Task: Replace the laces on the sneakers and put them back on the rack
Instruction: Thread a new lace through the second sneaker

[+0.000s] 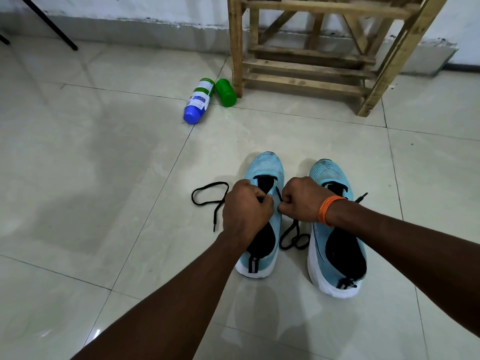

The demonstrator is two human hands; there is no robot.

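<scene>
On the tiled floor (104,178), as seen from the head view, two pale-blue sneakers are set side by side, toes towards the far wooden rack (306,66). Both hands are held close together over the left sneaker (262,175). The left hand (245,207) is curled at the left eyelet row, apparently pinching the black lace (207,197), and the right hand (305,198) is pinched on the strand crossing the tongue. One loose tail is looped on the floor to the left; another is coiled between the shoes. The right sneaker (337,229) is left untouched. For a good result, both tails should be evened first. Each crossing should then be drawn flat and snug while the shoe is steadied.
</scene>
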